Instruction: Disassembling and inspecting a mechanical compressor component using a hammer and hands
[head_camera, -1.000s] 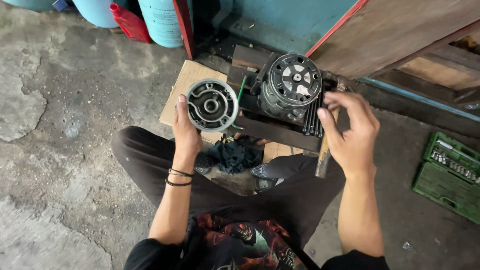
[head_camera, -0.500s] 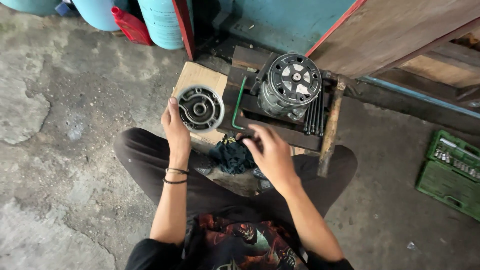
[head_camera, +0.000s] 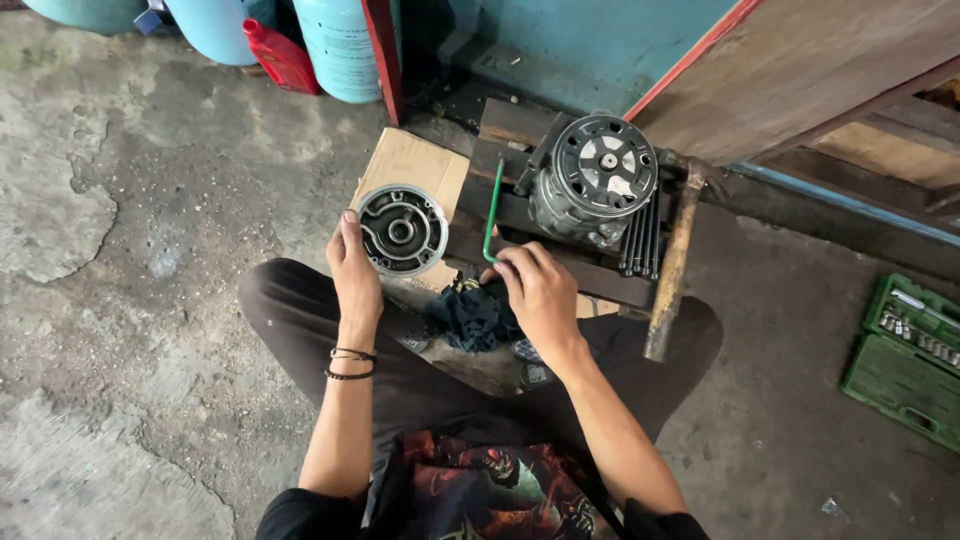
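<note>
Green metal marks the bent hex key (head_camera: 492, 210), pinched at its near end by the closed right hand (head_camera: 535, 290), just left of the grey compressor body (head_camera: 590, 180) on dark wooden planks (head_camera: 500, 205). Further left, the left hand (head_camera: 355, 265) grips a round metal plate (head_camera: 402, 229) over cardboard (head_camera: 410, 165). A hammer (head_camera: 672, 265) lies right.

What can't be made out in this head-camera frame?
- Right hand: its fingertips curl over the short end of the green hex key, hiding the grip.
- Left hand: the palm side against the round metal cover plate faces away.
- Dark rag: partly behind the right wrist.
- Green socket set: cut by the right edge; pieces too small to tell.
- Compressor: its underside is hidden by its own body.
</note>
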